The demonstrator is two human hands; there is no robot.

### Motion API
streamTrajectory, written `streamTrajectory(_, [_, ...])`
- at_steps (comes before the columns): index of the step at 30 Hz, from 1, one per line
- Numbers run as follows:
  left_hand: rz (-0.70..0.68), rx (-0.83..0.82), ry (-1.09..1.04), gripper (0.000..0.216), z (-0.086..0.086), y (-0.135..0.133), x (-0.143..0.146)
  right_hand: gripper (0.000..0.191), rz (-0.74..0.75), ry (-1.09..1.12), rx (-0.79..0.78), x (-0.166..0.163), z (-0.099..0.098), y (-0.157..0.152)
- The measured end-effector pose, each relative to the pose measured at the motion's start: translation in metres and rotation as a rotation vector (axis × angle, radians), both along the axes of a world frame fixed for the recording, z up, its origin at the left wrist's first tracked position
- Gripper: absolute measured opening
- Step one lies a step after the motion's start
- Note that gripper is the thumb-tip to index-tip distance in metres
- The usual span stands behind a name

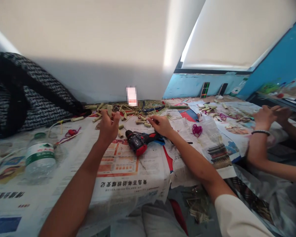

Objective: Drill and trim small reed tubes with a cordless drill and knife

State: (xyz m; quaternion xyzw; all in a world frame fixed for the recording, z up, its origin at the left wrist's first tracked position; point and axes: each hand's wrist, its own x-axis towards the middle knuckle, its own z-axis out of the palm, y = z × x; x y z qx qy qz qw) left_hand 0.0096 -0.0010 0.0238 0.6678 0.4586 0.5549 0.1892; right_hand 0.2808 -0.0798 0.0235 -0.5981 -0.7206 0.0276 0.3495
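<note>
My left hand (pixel 109 126) is raised above the newspaper-covered table (pixel 128 171), its fingers pinched on a short pale bamboo piece (pixel 110 110). My right hand (pixel 160 125) reaches forward and rests on the paper, fingertips closed at a small bamboo piece (pixel 148 124) among several scattered cut pieces. A red and black cordless drill (pixel 140 141) lies on the newspaper between my two arms, just beneath my right hand.
A clear plastic water bottle (pixel 40 157) lies at the left. A black and white woven garment (pixel 19 92) is piled at the far left. A magenta cord (pixel 197 129) lies to the right. Another person's hands (pixel 268 117) work at the right.
</note>
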Motion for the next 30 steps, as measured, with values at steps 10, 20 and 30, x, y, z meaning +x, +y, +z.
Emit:
streamTrajectory(10, [-0.134, -0.072, 0.205, 0.044, -0.003, -0.006, 0.002, 0.055, 0.045, 0.063, 0.199, -0.005, 0.031, 0.015])
streamTrajectory(20, [-0.026, -0.145, 0.328, 0.022, -0.019, 0.0, 0.003, 0.039, -0.215, -0.154, 0.042, -0.004, 0.006, 0.018])
streamTrajectory(30, [0.126, -0.387, 0.387, 0.023, -0.015, 0.008, -0.006, 0.041, -0.172, -0.301, -0.217, -0.02, 0.014, -0.004])
